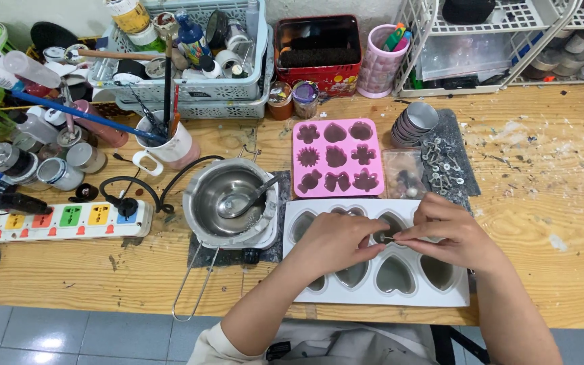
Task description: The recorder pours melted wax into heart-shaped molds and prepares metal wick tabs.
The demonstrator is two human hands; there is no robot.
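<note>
My left hand (pixel 336 243) and my right hand (pixel 449 233) meet over a white mould with heart-shaped cavities (pixel 457 289) at the table's front edge. Between the fingertips of both hands is a small metal-based candle wick (pixel 385 238), held just above an upper heart cavity. Behind the white mould lies a pink mould with flower and heart shapes (pixel 336 157). To its right are a small clear bag (pixel 403 174) and several loose metal wick pieces on a dark mat (pixel 444 162).
A steel melting pot with a spoon (pixel 231 198) sits on a small hot plate left of the white mould. A power strip (pixel 62 220), a white mug of tools (pixel 163 145), jars, baskets, stacked metal cups (pixel 414 124) and a red tin (pixel 319 54) crowd the back.
</note>
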